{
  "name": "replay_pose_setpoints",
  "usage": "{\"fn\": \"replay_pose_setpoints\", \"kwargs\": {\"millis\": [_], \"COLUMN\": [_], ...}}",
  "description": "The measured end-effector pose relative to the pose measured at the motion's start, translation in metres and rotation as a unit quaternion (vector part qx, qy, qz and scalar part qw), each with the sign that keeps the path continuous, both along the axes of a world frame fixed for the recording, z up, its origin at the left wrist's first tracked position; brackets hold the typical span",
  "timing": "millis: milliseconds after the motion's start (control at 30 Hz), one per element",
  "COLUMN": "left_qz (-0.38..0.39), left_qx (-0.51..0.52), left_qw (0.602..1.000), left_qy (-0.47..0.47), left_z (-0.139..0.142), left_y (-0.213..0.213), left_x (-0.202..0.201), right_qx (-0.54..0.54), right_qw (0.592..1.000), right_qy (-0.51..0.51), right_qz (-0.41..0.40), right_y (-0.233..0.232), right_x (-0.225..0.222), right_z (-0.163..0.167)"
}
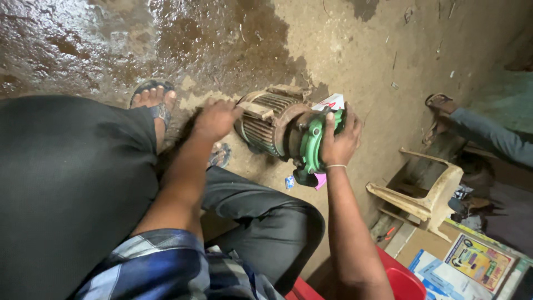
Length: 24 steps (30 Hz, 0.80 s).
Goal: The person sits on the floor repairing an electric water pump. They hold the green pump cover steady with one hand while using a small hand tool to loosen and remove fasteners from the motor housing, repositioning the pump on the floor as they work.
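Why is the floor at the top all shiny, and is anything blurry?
In the head view, the wet floor throws back light as glare; the motor and both hands, left and right, look sharp; the lower right corner is dim.

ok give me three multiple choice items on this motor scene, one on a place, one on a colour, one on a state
1. Where does the right hand rest?
A. on the green end cover of the motor
B. on the plastic stool
C. on the red bin

2. What colour is the overturned plastic stool?
A. blue
B. black
C. cream

3. How does the floor look at upper left?
A. covered in sawdust
B. wet and shiny
C. carpeted

Answers:
1. A, the fingers wrap over the green cover at the motor's end, while the left hand sits on the ribbed body.
2. C, its legs and seat are dirty cream.
3. B, the dark patch there gleams with reflections.
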<state>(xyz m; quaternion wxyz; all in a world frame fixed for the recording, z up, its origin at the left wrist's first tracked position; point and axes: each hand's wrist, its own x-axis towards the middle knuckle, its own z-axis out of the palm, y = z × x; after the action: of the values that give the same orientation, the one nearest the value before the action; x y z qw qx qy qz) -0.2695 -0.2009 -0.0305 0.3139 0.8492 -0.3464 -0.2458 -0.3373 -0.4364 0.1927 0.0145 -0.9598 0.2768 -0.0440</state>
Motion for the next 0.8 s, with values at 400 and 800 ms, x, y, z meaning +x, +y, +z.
{"fn": "replay_pose_setpoints", "kwargs": {"millis": [400, 800], "left_qz": [-0.023, 0.171], "left_qx": [0.171, 0.16], "left_qw": [0.985, 0.937], "left_qy": [0.006, 0.258], "left_z": [-0.005, -0.015], "left_y": [0.018, -0.028], "left_x": [-0.009, -0.004], "right_qx": [0.003, -0.003], "right_qw": [1.0, 1.0], "right_qy": [-0.004, -0.005], "right_qz": [-0.001, 0.004], "right_y": [0.002, 0.004], "right_x": [0.001, 0.002], "right_z": [0.0, 0.0]}}
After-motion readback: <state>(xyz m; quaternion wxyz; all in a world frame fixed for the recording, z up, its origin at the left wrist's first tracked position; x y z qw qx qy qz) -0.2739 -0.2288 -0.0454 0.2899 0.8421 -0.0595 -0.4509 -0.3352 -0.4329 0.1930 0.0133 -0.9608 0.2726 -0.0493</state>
